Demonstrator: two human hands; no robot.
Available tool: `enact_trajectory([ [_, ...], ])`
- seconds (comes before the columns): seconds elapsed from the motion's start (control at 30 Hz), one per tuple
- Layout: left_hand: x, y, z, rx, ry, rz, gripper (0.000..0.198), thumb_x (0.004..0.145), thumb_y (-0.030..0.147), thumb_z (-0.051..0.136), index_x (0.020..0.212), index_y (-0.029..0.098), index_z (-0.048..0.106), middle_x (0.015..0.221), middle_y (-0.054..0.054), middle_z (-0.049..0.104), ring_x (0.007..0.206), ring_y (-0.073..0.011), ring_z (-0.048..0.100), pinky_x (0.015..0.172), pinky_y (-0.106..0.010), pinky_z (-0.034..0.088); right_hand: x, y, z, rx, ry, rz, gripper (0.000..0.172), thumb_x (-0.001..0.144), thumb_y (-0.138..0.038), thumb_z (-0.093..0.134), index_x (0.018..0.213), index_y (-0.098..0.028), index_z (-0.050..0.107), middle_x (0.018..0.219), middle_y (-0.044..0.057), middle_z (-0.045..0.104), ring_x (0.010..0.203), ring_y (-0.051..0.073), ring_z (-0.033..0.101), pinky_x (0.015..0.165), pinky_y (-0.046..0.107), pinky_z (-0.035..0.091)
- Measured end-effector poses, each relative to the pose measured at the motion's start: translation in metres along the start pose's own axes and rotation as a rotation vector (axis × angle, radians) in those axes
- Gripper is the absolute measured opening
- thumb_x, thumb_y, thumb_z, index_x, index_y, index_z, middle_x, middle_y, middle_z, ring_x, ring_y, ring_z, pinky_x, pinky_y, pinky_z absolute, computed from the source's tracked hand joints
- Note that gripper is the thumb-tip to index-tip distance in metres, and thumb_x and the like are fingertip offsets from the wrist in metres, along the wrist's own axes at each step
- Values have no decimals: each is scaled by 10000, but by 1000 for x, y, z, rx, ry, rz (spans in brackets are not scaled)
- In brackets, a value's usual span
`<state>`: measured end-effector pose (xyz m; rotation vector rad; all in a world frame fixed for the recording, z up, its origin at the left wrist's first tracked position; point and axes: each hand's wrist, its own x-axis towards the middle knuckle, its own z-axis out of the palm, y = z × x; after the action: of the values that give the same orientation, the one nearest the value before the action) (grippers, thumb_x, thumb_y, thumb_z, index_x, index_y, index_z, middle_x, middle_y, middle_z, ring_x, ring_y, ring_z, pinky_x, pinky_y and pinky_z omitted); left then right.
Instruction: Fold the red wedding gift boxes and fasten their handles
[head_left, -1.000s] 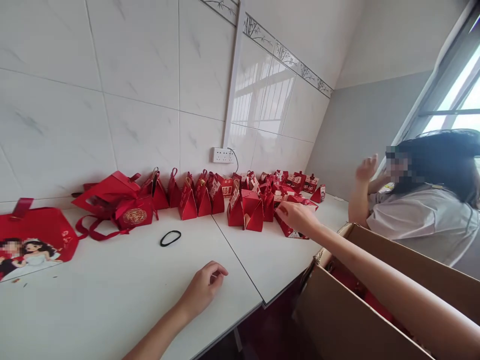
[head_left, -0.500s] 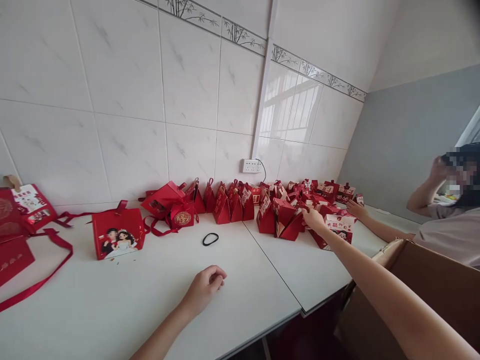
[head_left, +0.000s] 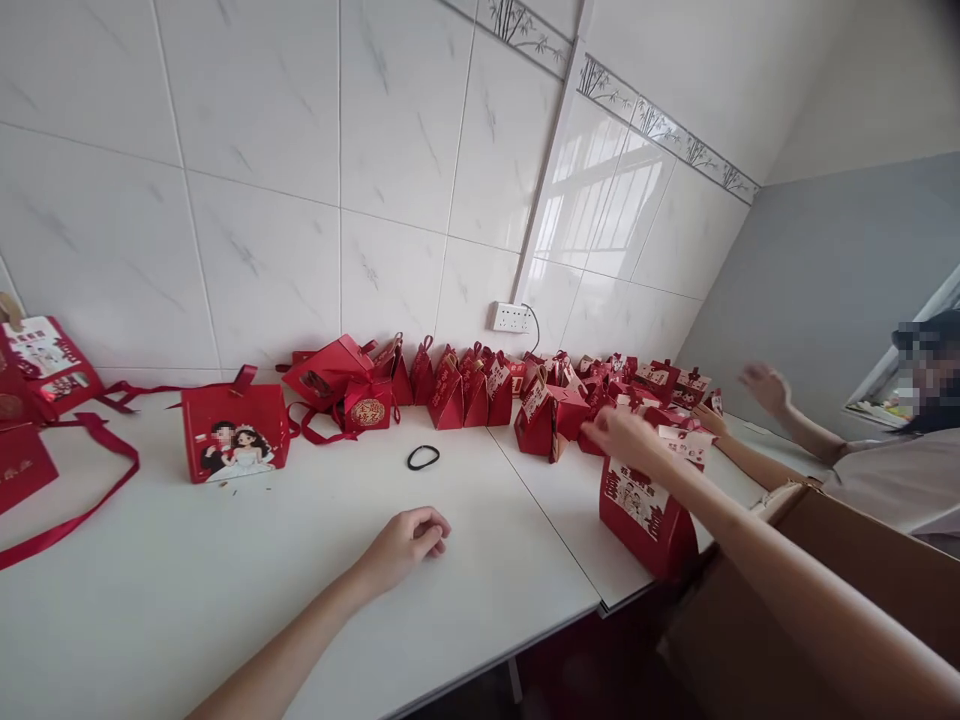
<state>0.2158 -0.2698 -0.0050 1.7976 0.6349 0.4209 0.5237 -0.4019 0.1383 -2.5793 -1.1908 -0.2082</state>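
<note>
My left hand (head_left: 409, 545) rests on the white table with its fingers curled in and nothing visible in them. Just beyond it lies a black elastic band (head_left: 424, 458). At the right, my right hand (head_left: 626, 440) is closed at the top of a red gift box (head_left: 637, 520) with white printing, which hangs tilted by the table's front edge; my fingers partly hide its top. Behind that hand stand many red boxes (head_left: 536, 415) in a cluster. A red box with a bridal couple (head_left: 236, 440) stands upright at the left.
Red ribbon (head_left: 124, 480) and more red packages (head_left: 56, 365) are at the far left. An open cardboard carton (head_left: 847, 560) stands at the table's right front. A person (head_left: 892, 470) is at the far right, one hand raised. A socket strip (head_left: 512, 317) is on the tiled wall.
My right hand now has a red box from the cluster, closer to me. The other person's raised hand has moved away from the head. My left hand has hardly moved.
</note>
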Motion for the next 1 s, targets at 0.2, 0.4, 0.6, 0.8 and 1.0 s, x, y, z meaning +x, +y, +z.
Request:
enact_trajectory([
  [0.2,-6,2,1,9,-6,7,262,750,429,525,803,185,603,757,-35,641,788,-207,632,773,-339,485,-16,-16,79,-41,-264,-38,328,920,-317,455,665,-175,606,664,46,672,627,154,643,601,229,452],
  [0.4,-3,2,0,46,-31,6,242,769,405,506,802,185,600,754,-36,648,767,-197,633,756,-328,495,-31,-5,70,-177,-316,-80,222,911,-276,455,848,-169,638,938,109,679,913,245,655,683,266,442],
  [0.6,-3,1,3,71,-33,6,237,775,399,508,817,188,607,778,-32,639,791,-203,623,757,-324,482,-83,9,53,-341,-514,-142,330,700,-150,685,1027,-136,650,1137,168,604,1070,315,583,818,352,460],
  [0.8,-6,-1,5,119,-48,28,241,815,384,460,840,191,601,854,-43,642,830,-203,621,785,-330,484,-124,5,64,-503,-562,-206,652,736,49,484,1344,-186,487,1457,219,355,1340,370,377,871,466,486],
  [1.0,-6,-2,5,113,-44,36,209,816,346,471,843,188,606,872,-43,653,846,-197,632,780,-317,486,-139,3,74,-652,-472,-68,743,733,145,317,1405,-144,445,1275,294,530,972,340,683,723,413,543],
])
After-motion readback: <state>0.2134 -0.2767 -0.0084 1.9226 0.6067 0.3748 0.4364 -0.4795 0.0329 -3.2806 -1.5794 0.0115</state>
